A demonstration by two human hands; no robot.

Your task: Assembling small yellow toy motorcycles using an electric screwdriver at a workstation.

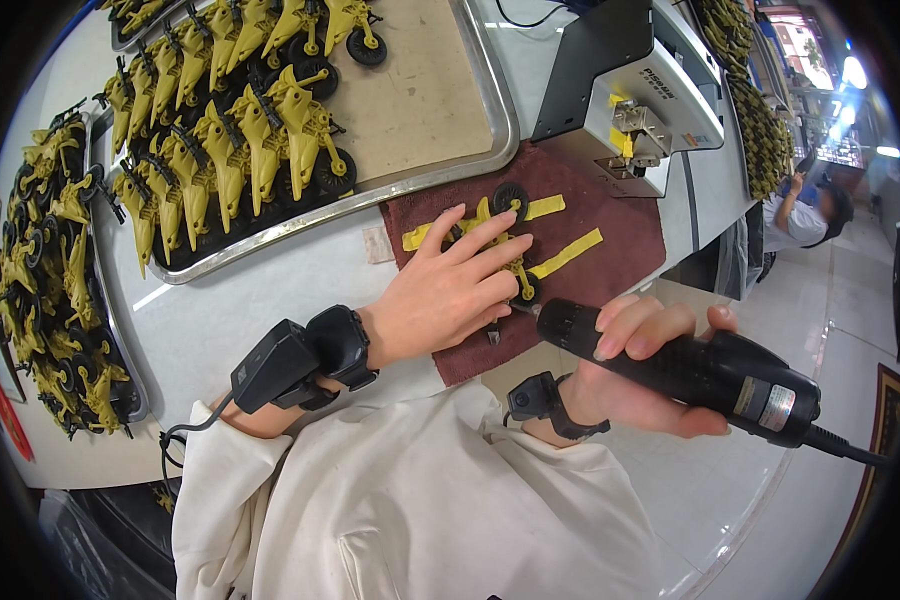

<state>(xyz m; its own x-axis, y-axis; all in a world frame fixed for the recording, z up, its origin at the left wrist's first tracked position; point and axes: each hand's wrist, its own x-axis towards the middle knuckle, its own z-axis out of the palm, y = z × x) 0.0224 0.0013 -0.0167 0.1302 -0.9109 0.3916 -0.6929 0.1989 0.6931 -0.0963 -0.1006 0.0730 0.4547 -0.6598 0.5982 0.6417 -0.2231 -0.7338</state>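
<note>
My left hand (450, 285) lies palm down over a small yellow-green toy motorcycle (488, 212) with black wheels, fingers spread across it. Much of the toy is hidden under the fingers. It rests on a dark red cloth (610, 225) between yellow strips of tape (567, 254). Wrapped round a black corded electric screwdriver (670, 360) is my right hand (650, 345). The tool lies nearly level, its tip pointing left, close to the toy's lower wheel and my left thumb. Whether the tip touches the toy, I cannot tell.
A metal-rimmed tray (505, 90) with rows of similar toy motorcycles stands at the far left. Another tray (120, 350) at the left holds a heap of them. Beyond the cloth stands a black and white machine (660, 110). Another person (805, 215) sits at the far right.
</note>
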